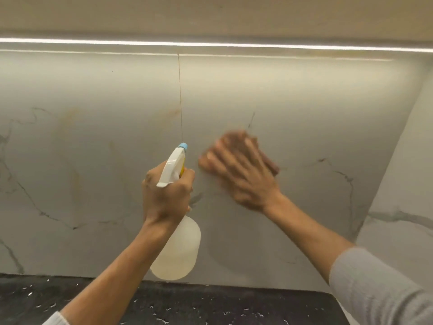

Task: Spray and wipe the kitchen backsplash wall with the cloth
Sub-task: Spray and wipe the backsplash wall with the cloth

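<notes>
My bare left hand [165, 198] and right hand [243, 174]; forearms uncovered, soft grey knit sleeves [379, 289] pushed up toward my elbows, fingers without rings.

Black speckled countertop [210, 306] below; light strip [210, 44] above.
</notes>
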